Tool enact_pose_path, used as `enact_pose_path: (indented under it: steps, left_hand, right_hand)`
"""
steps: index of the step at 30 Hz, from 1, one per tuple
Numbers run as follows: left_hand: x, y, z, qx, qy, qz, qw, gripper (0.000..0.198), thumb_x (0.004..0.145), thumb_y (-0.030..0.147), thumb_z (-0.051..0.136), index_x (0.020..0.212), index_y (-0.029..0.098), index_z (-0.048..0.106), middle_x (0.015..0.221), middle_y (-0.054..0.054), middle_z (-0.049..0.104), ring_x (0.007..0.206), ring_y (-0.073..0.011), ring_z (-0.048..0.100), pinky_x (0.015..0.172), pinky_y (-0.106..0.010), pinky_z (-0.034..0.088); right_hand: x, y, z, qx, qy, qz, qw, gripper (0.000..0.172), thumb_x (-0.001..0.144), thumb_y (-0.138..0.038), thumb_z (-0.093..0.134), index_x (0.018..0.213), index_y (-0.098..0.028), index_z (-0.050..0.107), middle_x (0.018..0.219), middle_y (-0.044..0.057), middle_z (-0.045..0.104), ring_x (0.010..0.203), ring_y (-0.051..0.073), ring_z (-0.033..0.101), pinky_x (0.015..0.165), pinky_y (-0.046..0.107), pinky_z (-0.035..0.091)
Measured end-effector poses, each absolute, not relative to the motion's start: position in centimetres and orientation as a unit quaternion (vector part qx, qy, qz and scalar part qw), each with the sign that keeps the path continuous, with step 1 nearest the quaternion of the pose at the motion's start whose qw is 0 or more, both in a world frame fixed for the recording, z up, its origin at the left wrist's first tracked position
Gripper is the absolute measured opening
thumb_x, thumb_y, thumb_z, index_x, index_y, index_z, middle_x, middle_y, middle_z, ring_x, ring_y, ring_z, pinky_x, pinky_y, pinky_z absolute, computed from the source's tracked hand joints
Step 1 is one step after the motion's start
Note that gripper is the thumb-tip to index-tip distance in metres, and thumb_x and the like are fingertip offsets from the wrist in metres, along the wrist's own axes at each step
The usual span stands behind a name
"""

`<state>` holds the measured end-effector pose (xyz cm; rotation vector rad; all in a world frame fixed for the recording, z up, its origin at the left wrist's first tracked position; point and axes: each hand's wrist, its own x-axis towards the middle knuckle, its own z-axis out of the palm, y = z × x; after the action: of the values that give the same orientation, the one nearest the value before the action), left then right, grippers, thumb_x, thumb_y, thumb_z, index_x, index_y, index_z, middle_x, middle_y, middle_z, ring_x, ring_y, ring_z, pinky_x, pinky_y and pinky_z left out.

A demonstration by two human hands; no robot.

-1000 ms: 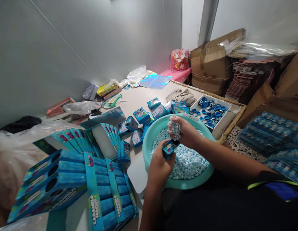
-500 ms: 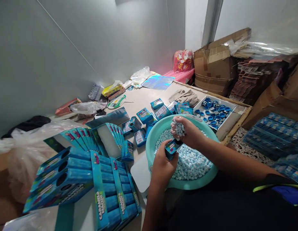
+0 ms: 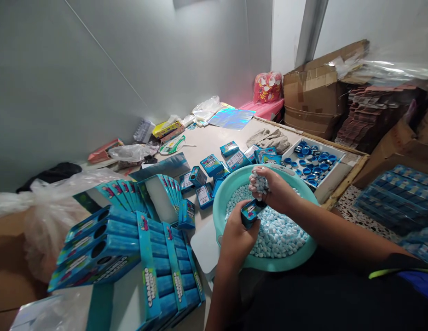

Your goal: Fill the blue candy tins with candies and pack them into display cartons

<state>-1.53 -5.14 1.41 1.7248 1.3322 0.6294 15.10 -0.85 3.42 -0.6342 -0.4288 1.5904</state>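
My left hand (image 3: 237,236) is closed round a small blue printed candy box (image 3: 248,213), tilted over the basin. Just above it my right hand (image 3: 276,187) is curled round a handful of pale blue candies (image 3: 258,183), some showing between its fingers. The candies sit close over the far end of the box, whose opening is mostly hidden by my right hand. Below both hands, a turquoise basin (image 3: 219,200) holds a heap of loose pale candies (image 3: 281,236).
Several blue candy boxes (image 3: 210,165) lie behind the basin. A white tray (image 3: 333,181) of blue caps (image 3: 312,161) stands to its right. Display cartons (image 3: 152,271) packed with blue boxes fill the left front. Cardboard boxes (image 3: 310,92) and a grey cloth (image 3: 267,139) are farther back.
The whole view has shifted slightly, so everything appears a little farther right. Both hands keep nearly the same position over the basin, still holding the box and the candies.
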Motion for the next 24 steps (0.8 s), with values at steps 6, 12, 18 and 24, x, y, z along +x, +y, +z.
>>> enact_pose_path:
  steps: [6, 12, 18, 24]
  left_hand:
    - [-1.45, -5.09, 1.37, 0.69, 0.529, 0.259, 0.422, 0.048, 0.085, 0.026, 0.068, 0.131, 0.03, 0.059, 0.131, -0.003, 0.066, 0.122, -0.0206, 0.062, 0.113, -0.037, 0.048]
    - [-1.52, -5.11, 1.3, 0.693, 0.525, 0.253, 0.424, 0.048, 0.085, 0.028, 0.068, 0.132, 0.031, 0.058, 0.132, -0.003, 0.065, 0.122, -0.0204, 0.063, 0.113, -0.037, 0.048]
    - [-1.58, -5.11, 1.26, 0.691, 0.528, 0.257, 0.421, 0.049, 0.085, 0.03, 0.069, 0.133, 0.028, 0.059, 0.132, -0.004, 0.065, 0.121, -0.0215, 0.063, 0.112, -0.038, 0.048]
    - [-1.54, -5.12, 1.13, 0.689, 0.528, 0.262, 0.421, 0.05, 0.085, 0.03, 0.069, 0.134, 0.028, 0.058, 0.131, -0.005, 0.066, 0.12, -0.0208, 0.064, 0.109, -0.037, 0.051]
  right_hand:
    - [15.18, -0.91, 3.35, -0.277, -0.19, 0.703, 0.627, 0.04, 0.069, -0.041, 0.087, 0.085, -0.022, 0.056, 0.075, 0.0, 0.054, 0.063, 0.014, 0.053, 0.049, 0.023, 0.032]
    - [15.24, -0.92, 3.45, -0.278, -0.189, 0.707, 0.622, 0.04, 0.068, -0.041, 0.087, 0.084, -0.022, 0.056, 0.075, 0.0, 0.053, 0.063, 0.015, 0.052, 0.049, 0.024, 0.03]
    - [15.29, -0.89, 3.42, -0.278, -0.189, 0.706, 0.623, 0.039, 0.068, -0.041, 0.087, 0.084, -0.023, 0.056, 0.075, 0.0, 0.053, 0.064, 0.015, 0.051, 0.049, 0.026, 0.027]
    - [15.29, -0.92, 3.4, -0.28, -0.189, 0.706, 0.622, 0.037, 0.07, -0.04, 0.085, 0.085, -0.023, 0.055, 0.076, 0.0, 0.054, 0.064, 0.016, 0.052, 0.05, 0.028, 0.027]
